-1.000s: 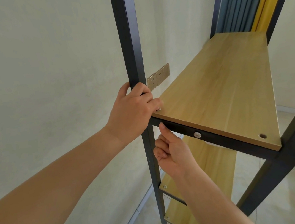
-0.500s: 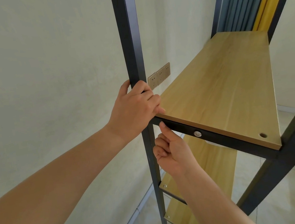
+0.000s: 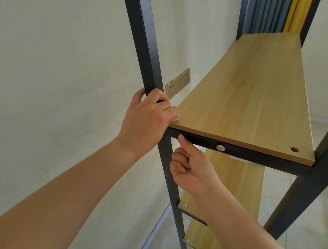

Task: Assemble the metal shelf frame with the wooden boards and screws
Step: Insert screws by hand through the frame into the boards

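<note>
Left hand covers the near-left corner of the wooden board; whatever glints beneath its fingers is too small to identify. Upright post runs past the top edge. Right hand hides its curled fingers' contents.

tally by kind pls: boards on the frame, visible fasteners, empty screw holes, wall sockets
Wooden boards: 3, top, middle, bottom
Visible fasteners: 4, crossbar bolt, screw under left hand, middle board screw, bottom board screw
Empty screw holes: 1
Wall sockets: 3
Total: 11
</note>
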